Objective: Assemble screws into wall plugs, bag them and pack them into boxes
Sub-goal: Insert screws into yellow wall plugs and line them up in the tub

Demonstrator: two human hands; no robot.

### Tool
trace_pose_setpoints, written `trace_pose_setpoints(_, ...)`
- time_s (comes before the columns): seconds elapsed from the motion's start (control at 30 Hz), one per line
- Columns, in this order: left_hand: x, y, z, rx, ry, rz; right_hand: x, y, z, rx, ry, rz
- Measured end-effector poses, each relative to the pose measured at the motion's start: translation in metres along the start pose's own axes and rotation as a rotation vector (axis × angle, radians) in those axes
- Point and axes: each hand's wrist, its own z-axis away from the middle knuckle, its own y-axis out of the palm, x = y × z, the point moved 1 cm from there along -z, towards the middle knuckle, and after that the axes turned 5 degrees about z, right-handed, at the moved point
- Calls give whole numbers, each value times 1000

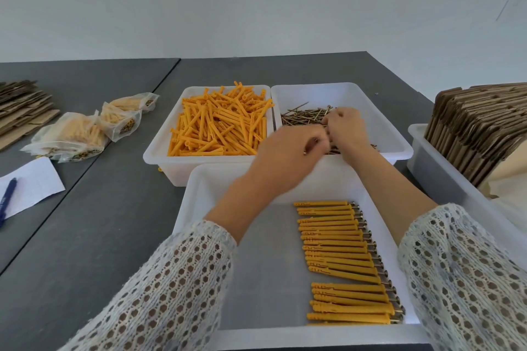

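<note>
Reaching over the screw tray point(397, 134), I have both hands down among the loose screws point(306, 117): my right hand point(343, 129) has its fingers curled into the pile, my left hand point(288, 157) is bunched just beside it with what looks like a screw or two poking out below the fingers, though motion blur keeps me from being sure. These screws are thin, stiff, light and sharp at the tip, and they tangle, so I judge a pinch by the shank near the head is the safest hold. Orange wall plugs point(219, 125) lie heaped in the tray to the left; they are light, slightly springy plastic, best held mid-body with the open end free. Finished plug-and-screw pairs point(336, 248) lie in rows in the near tray point(196, 202); filled bags point(74, 134) sit on the desk point(114, 222), flat cardboard boxes point(479, 128) at right
</note>
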Motion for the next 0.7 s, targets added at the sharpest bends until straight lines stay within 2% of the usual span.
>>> trace_pose_setpoints(0.07,21,-12,-1,-158,-55,-143,-1,3,2,101,-96,191)
trace_pose_setpoints(0.13,45,-20,-1,-226,-170,-279,-1,6,4,228,-173,363)
trace_pose_setpoints(0.23,72,-22,2,-138,-478,-471,-3,10,4,437,-211,624)
trace_pose_setpoints(0.3,78,-21,2,-61,-623,-473,-2,12,5,514,-221,705)
trace_pose_setpoints(0.43,83,-22,-1,18,-648,-434,1,13,7,564,-218,716)
trace_pose_setpoints(0.7,82,-24,1,-130,-647,-287,2,12,6,601,-279,718)
